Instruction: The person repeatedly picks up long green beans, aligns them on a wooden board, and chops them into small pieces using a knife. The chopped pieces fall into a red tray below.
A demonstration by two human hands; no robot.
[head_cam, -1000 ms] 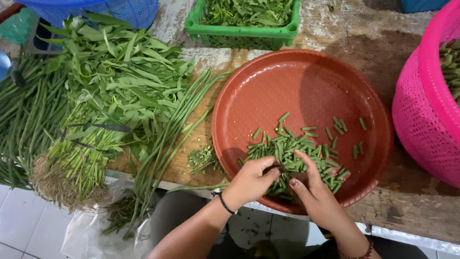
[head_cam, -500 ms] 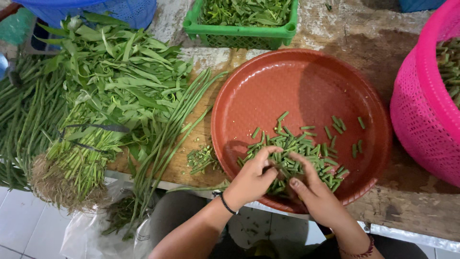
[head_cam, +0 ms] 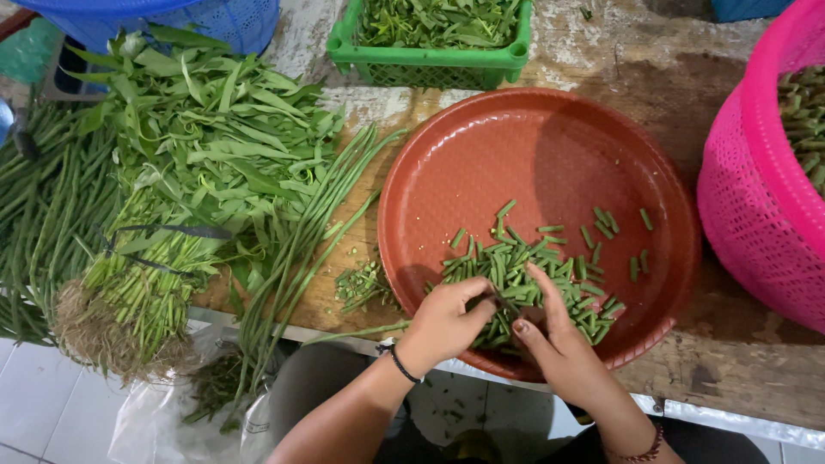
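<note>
A round reddish-brown tray (head_cam: 533, 155) lies on the wooden table and holds a pile of short cut green bean pieces (head_cam: 524, 271) near its front. My left hand (head_cam: 443, 322) is closed around a bean piece at the front edge of the pile. Beside it my right hand (head_cam: 559, 344) rests on the pile, its fingers pinching the same piece. A black band circles my left wrist and a beaded one my right.
Left of the tray lie long beans (head_cam: 292, 258) and a tied bunch of leafy greens (head_cam: 172, 172). A green crate (head_cam: 434, 43) of leaves stands behind, a pink basket (head_cam: 760, 198) of beans at right, a blue basket (head_cam: 172, 17) at back left.
Both hands stay at the front of the pile. The fingers have shifted slightly on the bean pieces; nothing else has moved.
</note>
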